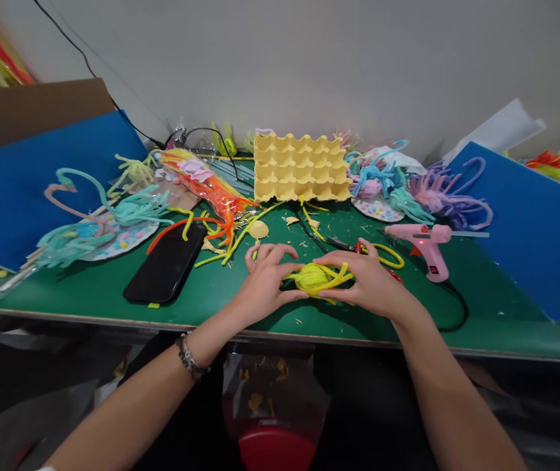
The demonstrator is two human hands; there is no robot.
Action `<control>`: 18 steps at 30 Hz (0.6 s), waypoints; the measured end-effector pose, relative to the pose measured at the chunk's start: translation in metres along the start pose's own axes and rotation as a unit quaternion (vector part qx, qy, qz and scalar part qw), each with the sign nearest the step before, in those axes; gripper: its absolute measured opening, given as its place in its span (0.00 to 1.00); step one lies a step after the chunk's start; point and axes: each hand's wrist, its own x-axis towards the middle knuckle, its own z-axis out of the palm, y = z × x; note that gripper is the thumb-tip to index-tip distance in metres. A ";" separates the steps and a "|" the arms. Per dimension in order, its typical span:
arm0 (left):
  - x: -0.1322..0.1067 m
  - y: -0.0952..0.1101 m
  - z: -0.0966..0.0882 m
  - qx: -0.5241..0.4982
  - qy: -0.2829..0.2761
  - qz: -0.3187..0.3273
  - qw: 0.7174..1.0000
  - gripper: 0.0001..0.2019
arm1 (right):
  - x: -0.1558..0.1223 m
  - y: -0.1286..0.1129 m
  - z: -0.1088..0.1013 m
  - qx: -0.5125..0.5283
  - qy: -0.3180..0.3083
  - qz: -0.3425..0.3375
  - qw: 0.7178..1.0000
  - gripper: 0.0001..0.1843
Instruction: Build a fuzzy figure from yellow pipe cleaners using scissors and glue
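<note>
A pale wall backs a green table (88,294), flanked by blue boards at both sides. Noted on the table, largest first: a yellow egg tray (299,167) at the rear centre, a black phone (166,267) lying flat to my left, a pink glue gun (424,243) to my right with its cord trailing toward the table edge, and loose pipe cleaners and paper scraps scattered between.

My left hand (263,288) and right hand (371,281) meet near the front edge of the table, both closed around a yellow pipe-cleaner ball (315,277). Thumbs sit at its near side and the fingers (273,252) arch over the top; it rests on or just above the table, I cannot tell which.

Assessment: the ball appears very light, fuzzy and not slippery, with bendable wire ends sticking out toward the right. It should deform under hard pressure, so I judge a light hold around the wound middle best, clear of the loose ends.
</note>
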 end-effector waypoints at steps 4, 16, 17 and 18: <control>0.000 0.001 0.000 0.000 0.004 -0.007 1.000 0.19 | 0.000 0.001 0.001 0.009 0.000 0.003 1.000 0.20; 0.002 0.002 0.001 0.010 0.006 -0.014 1.000 0.20 | 0.002 0.002 0.001 0.029 -0.003 0.016 0.999 0.20; 0.001 0.002 0.001 0.012 0.009 -0.013 1.000 0.20 | 0.002 0.002 0.001 0.030 -0.003 0.016 0.999 0.20; 0.000 0.002 0.001 0.013 0.012 -0.011 1.000 0.20 | 0.002 0.003 0.002 0.032 -0.003 0.017 0.999 0.20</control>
